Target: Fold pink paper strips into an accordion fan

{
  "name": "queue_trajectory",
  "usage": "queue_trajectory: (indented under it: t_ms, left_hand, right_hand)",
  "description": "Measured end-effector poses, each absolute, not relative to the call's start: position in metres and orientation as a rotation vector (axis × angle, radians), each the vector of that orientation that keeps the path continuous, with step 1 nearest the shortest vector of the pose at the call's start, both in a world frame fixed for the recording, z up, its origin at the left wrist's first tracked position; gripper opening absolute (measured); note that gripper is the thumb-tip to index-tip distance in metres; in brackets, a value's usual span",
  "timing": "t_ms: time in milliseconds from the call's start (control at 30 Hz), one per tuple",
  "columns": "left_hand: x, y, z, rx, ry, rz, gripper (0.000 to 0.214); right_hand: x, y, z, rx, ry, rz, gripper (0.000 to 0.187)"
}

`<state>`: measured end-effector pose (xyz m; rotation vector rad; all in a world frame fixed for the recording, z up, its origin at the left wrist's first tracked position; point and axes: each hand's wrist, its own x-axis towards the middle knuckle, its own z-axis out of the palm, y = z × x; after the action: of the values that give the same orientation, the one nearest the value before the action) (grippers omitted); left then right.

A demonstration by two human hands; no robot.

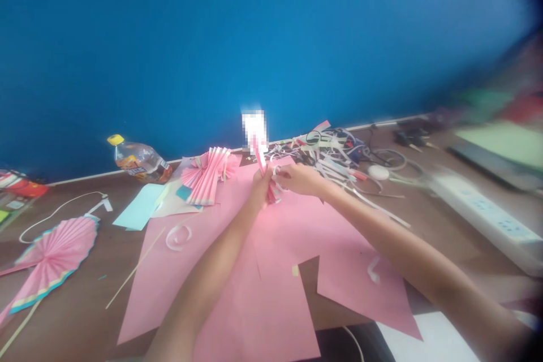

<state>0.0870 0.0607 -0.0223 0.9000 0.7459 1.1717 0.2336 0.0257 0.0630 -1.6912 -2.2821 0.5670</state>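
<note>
In the head view, my left hand [261,182] is closed around a narrow, pink folded paper piece [259,154] that stands up from the fingers. My right hand [299,179] is right beside it, fingertips pinched on a thin white curled strip [277,171] at the folded paper's side. Both hands are above a large pink paper sheet [263,260]. Just left of them lie pink pleated paper fans [207,174]. The top of the folded piece is partly hidden by a blurred white patch.
A bottle with a yellow cap [139,159] leans at the back left, near blue paper [138,207]. A finished-looking pink fan [59,251] lies far left. Paper scraps [335,150] pile up at the back right. A white power strip [487,215] is on the right. The blue wall [271,39] bounds the table.
</note>
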Motion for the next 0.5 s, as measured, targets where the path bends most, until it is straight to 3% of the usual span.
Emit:
queue_trajectory:
  t_ms: [233,500]
  left_hand:
    - [0.088,0.059,-0.024,0.977,0.724,1.209,0.040]
    - [0.093,0.055,-0.019,1.038,0.814,1.205,0.048]
  right_hand:
    - [0.237,0.037,0.054,-1.490,-2.233,0.864,0.024]
    - [0.243,0.037,0.061,-1.783,-2.243,0.420,0.026]
